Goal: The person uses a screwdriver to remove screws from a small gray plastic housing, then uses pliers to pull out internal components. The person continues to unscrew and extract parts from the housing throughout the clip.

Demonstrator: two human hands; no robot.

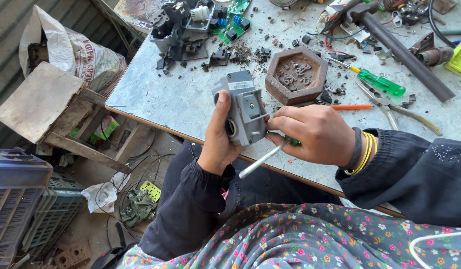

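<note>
Grey moulded plastic makes up the boxy electrical housing held up over the near edge of the worktable. It has rounded corners, a square raised panel on its face and a round socket low on one side. The left hand is wrapped around it from below, thumb pressed up along the left wall, fingers hidden behind it. The right hand is curled shut around a screwdriver, whose slim bright metal shaft slants down and away toward the person's lap, a bit of green handle showing under the fingers; its fingertips touch the housing's right side.

Just beyond the right hand lies a rusty brown hexagonal block with a sunken, rough centre. To that hand's right are an orange pen, metal pliers with worn handles, and a translucent green-handled screwdriver. Farther off runs a long dark metal pipe. Beyond the left hand sit broken dark grey plastic casings and a green circuit board, with small black fragments scattered over the dull, scratched tabletop. To the left hand's left, off the table, stands a weathered wooden stool.
</note>
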